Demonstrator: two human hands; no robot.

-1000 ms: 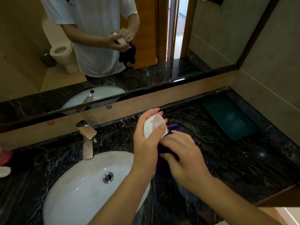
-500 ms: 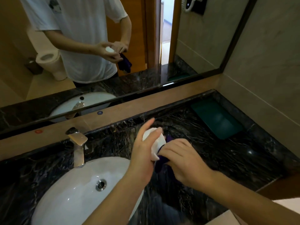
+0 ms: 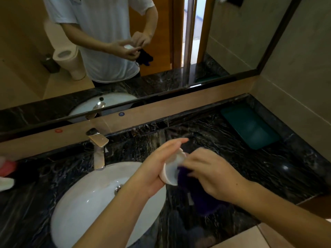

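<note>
A smooth white cup (image 3: 171,173) is seen against the fingers (image 3: 174,142), soft matt purple cloth (image 3: 204,200) below them, polished veined stone countertop (image 3: 265,176) beneath.

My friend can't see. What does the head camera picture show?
A left hand holds a small white round cup while the right hand presses a dark purple cloth into it, above a black marble counter beside a white oval sink.

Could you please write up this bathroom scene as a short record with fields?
setting: black marble counter with white sink, faucet, mirror
left hand: holds the white cup above the counter
right hand: presses the purple cloth against the cup
activity: apparently wiping the cup
also there: green tray, far right
</note>
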